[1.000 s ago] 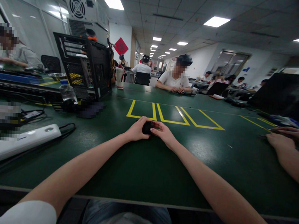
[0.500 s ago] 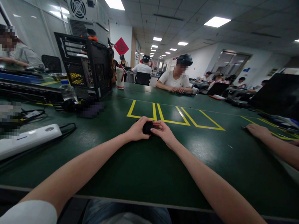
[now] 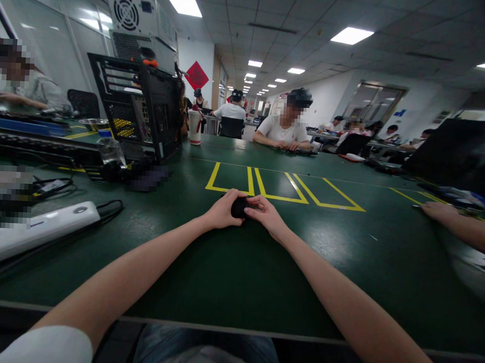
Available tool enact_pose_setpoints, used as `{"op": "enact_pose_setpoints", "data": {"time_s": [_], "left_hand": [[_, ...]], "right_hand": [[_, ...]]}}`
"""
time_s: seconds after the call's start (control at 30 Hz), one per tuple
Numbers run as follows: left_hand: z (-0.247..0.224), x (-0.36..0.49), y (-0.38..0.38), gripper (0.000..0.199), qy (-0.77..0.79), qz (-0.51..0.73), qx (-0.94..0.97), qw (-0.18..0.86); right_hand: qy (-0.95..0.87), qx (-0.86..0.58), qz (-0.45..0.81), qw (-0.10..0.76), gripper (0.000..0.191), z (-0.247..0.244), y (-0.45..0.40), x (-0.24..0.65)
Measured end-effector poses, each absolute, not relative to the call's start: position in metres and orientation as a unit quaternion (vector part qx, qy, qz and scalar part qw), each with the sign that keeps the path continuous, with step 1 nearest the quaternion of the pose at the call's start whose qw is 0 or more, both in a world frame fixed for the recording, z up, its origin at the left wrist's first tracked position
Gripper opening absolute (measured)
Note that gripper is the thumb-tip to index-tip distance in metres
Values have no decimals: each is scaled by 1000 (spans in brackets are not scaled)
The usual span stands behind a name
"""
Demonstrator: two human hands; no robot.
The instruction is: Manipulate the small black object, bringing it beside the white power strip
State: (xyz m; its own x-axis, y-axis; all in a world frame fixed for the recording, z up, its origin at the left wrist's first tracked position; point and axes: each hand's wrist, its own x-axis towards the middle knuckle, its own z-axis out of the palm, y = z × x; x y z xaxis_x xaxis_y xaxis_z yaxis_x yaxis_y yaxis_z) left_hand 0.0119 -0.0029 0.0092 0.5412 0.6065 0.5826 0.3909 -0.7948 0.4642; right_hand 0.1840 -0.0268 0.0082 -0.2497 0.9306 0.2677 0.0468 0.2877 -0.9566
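A small round black object (image 3: 238, 207) is between my two hands, low over the green table (image 3: 229, 278). My left hand (image 3: 223, 208) is wrapped round its left side, thumb below and fingers above. From the right, my right hand (image 3: 266, 215) grips it with thumb and fingertips close together. Just beyond my hands, yellow tape outlines (image 3: 278, 197) mark the table top.
On the left stand a black computer case (image 3: 148, 111), a white power strip (image 3: 57, 228) with black cable, and a plastic bottle (image 3: 111, 150). A paper cup (image 3: 195, 127) is farther back. Another person's hand (image 3: 440, 212) rests at the right; a person (image 3: 283, 129) sits opposite.
The other person's hand at the right has moved farther right and slightly away. My hands and the black object show no clear movement.
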Motion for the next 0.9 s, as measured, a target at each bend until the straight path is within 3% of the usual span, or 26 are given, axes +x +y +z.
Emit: {"op": "enact_pose_setpoints", "data": {"time_s": [0.4, 0.63, 0.9], "left_hand": [[10, 11, -3, 58, 294, 378, 867, 138], [11, 11, -5, 58, 293, 381, 865, 143], [11, 11, -5, 59, 292, 380, 865, 148]], "right_hand": [[-647, -365, 488, 459, 39, 5, -22, 188], [-642, -380, 450, 491, 27, 8, -26, 184], [-645, -387, 468, 465, 37, 7, -24, 187]]}}
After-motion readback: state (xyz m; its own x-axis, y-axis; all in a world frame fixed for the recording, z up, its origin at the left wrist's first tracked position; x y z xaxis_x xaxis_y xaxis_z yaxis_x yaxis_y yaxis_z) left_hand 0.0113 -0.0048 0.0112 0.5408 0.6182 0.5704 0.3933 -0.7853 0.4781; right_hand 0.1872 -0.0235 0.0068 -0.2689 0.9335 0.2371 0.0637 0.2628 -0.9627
